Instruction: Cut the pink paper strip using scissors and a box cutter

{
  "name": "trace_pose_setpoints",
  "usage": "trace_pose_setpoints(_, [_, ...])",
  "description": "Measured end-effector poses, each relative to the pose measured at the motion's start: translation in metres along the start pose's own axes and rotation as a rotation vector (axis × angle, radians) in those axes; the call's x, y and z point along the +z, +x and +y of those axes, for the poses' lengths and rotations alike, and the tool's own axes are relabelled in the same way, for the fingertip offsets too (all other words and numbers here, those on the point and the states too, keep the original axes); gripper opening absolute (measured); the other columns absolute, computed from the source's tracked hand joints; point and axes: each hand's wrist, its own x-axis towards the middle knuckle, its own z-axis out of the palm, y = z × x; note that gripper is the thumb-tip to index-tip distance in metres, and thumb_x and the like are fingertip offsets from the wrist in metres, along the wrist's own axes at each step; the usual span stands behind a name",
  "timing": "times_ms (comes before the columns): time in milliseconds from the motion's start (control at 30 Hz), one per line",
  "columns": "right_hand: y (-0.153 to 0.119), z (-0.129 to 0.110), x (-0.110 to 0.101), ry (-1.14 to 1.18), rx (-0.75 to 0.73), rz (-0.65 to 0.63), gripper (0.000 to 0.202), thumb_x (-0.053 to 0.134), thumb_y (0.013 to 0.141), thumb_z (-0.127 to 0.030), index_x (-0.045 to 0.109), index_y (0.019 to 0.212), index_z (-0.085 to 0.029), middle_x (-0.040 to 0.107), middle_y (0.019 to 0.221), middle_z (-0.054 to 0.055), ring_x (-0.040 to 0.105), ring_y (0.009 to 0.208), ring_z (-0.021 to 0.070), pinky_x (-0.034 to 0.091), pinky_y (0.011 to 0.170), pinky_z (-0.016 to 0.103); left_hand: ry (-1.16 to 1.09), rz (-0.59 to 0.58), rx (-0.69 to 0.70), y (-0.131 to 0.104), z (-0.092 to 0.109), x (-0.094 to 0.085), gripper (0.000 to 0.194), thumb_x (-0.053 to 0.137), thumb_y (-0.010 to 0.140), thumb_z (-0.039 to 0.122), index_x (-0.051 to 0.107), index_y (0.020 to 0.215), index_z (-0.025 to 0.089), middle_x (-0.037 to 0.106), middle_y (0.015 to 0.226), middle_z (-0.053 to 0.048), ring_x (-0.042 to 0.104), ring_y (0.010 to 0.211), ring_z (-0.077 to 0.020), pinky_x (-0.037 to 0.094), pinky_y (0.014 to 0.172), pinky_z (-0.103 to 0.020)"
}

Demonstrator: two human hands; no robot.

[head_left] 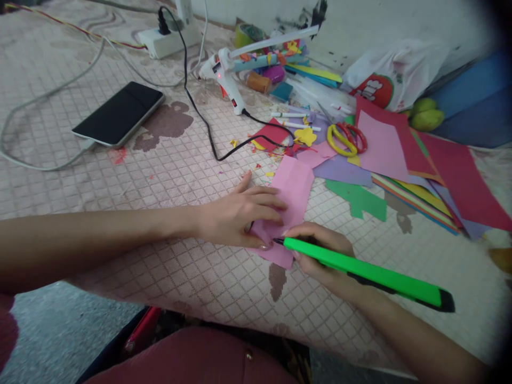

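A pink paper piece lies on the patterned tablecloth in front of me. My left hand rests flat on its left side, fingers spread across the paper. In my right hand is a bright green pen with a black end, gripped near its tip. The dark tip points down at the lower part of the pink paper, close to my left thumb; whether it touches I cannot tell. Just above the paper are small colored scraps and a yellow paper flower.
A white glue gun with its red light on stands behind, its black cord looping forward. Left lies a phone on a cable. To the right are scissors, a green paper scrap, red sheets and a plastic bag.
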Motion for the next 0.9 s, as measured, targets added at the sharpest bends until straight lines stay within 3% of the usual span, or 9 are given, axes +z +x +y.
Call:
trace_pose_setpoints(467, [0.001, -0.001, 0.000, -0.027, -0.023, -0.012, 0.025, 0.058, 0.076, -0.008, 0.065, 0.092, -0.026, 0.070, 0.082, -0.002, 0.065, 0.071, 0.0130, 0.053, 0.061, 0.023, -0.021, 0.016, 0.009, 0.000, 0.000, 0.000, 0.037, 0.070, 0.077, 0.036, 0.062, 0.112, 0.024, 0.054, 0.134, -0.008, 0.037, 0.134, -0.0325, -0.008, 0.111, -0.064])
trace_pose_setpoints(667, [0.003, -0.011, 0.000, -0.052, -0.005, 0.111, 0.019, 0.059, 0.075, -0.008, 0.064, 0.085, -0.024, 0.070, 0.074, -0.003, 0.065, 0.062, 0.0107, 0.052, 0.056, 0.020, 0.014, 0.007, 0.019, -0.001, 0.000, 0.001, 0.038, 0.068, 0.080, 0.037, 0.060, 0.113, 0.022, 0.052, 0.136, -0.009, 0.035, 0.135, -0.0314, -0.009, 0.111, -0.064])
trace_pose_setpoints(900, [0.001, -0.002, 0.001, -0.057, -0.033, 0.075, 0.027, 0.058, 0.073, -0.005, 0.065, 0.088, -0.026, 0.070, 0.077, -0.004, 0.065, 0.064, 0.0113, 0.052, 0.057, 0.021, 0.006, -0.003, 0.008, -0.001, 0.000, 0.001, 0.039, 0.068, 0.080, 0.036, 0.059, 0.114, 0.022, 0.052, 0.137, -0.008, 0.034, 0.136, -0.0312, -0.008, 0.110, -0.065])
